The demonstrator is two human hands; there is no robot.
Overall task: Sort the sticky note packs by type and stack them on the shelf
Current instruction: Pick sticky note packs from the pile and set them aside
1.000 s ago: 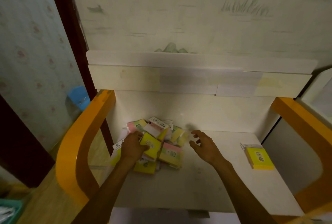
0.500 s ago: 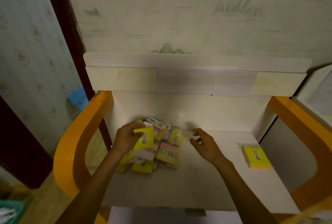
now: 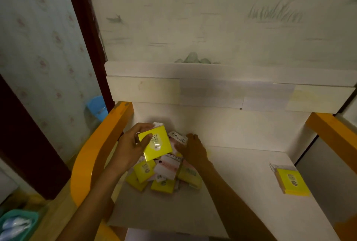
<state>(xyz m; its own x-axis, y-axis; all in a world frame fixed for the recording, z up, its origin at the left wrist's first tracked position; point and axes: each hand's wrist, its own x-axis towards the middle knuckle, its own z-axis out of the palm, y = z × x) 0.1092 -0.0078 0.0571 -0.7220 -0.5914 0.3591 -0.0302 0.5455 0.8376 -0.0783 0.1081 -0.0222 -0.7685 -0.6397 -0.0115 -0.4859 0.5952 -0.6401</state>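
Left hand (image 3: 131, 144) raised, fingers clamped on yellow pack (image 3: 156, 142); right hand (image 3: 193, 149) fingers loosely spread on pile (image 3: 166, 171).

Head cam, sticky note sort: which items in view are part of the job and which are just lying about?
Part of the job:
- yellow pack held up in the left hand
- mixed pile of packs, right hand reaching into it
- yellow pack set apart on the right
- white shelf

Just lying about:
- blue object behind the orange frame
- teal bin on the floor
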